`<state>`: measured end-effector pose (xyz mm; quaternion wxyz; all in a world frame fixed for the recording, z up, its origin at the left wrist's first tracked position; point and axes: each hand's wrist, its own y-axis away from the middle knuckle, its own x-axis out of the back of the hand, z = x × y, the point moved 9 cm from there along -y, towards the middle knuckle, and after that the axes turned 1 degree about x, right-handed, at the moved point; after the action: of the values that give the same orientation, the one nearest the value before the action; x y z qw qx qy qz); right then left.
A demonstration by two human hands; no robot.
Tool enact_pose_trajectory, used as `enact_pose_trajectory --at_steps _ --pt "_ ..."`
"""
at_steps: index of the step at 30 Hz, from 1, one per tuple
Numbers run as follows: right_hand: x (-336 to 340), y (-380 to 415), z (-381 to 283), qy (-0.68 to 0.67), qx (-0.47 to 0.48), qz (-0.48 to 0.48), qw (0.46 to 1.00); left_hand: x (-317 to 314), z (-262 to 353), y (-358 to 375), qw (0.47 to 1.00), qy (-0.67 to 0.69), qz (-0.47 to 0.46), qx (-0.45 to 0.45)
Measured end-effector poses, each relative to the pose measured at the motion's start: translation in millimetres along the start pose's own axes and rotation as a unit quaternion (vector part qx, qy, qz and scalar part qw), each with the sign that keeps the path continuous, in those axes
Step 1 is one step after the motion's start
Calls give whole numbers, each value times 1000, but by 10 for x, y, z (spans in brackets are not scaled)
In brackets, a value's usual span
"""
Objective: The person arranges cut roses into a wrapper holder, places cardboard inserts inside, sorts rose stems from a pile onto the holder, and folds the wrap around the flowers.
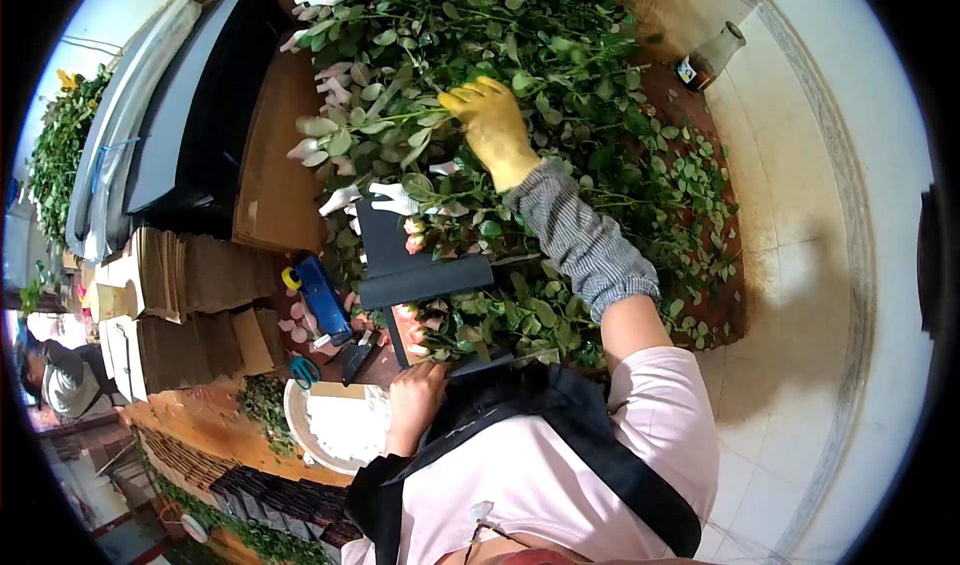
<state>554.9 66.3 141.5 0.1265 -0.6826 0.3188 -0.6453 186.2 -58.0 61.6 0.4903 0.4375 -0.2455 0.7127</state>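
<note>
We are reaching our gloved right hand (492, 125) into the rose pile (520, 85), fingers closing on a leafy stem (400, 117) that is lying to its left. Our bare left hand (415, 395) is resting near our body, beside the white bowl (340, 430); whether it is gripping anything, we cannot tell.

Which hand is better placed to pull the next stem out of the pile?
Right, probably. The gloved right hand is already out over the pile, fingers curled round a stem. The bare left hand sits back near the body, beside the white bowl.
</note>
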Motion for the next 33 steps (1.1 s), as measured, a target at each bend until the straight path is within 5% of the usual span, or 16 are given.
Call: enact_pose_trajectory --at_steps 3,5,7,10,12,16,18,20,24,25,26,28,30,33 --pt "529 323 22 123 -57 -109 985 -2 -7 7 1000 -2 4 -11" --pt "762 719 225 94 -94 -51 990 -7 -4 -10 1000 -1 5 -18" --pt "557 1250 516 -44 -181 -108 977 -1 -2 1 1000 -5 8 -18" --pt "-78 2143 803 -96 -188 -209 955 4 4 -5 1000 -18 -5 -18" --pt "-35 2238 728 -101 -187 -190 958 -32 -19 -12 1000 -14 -15 -12" --pt "-41 1975 811 -135 -221 -346 902 10 9 -22 1000 -7 -17 -24" --pt "231 1723 744 -408 -343 -290 795 11 9 -18 1000 -12 -17 -22" --pt "542 1333 759 -497 -333 -214 772 -32 -16 -5 1000 -19 -18 -18" --pt "328 930 1068 -371 -306 -86 872 -9 -5 -2 1000 -21 -12 -13" --pt "292 835 1176 -182 -263 -75 944 -5 -1 -13 1000 -20 -12 -15" --pt "114 770 1341 36 -243 -145 958 6 8 -22 1000 -22 -13 -15" --pt "-62 851 1472 236 -216 -162 934 35 30 -20 1000 -11 -7 -10" --pt "-239 957 1536 296 -242 -253 889 55 33 -9 1000 -10 -5 -11" --pt "-113 1056 1439 309 -225 -220 898 13 0 -10 1000 -4 -6 -5"
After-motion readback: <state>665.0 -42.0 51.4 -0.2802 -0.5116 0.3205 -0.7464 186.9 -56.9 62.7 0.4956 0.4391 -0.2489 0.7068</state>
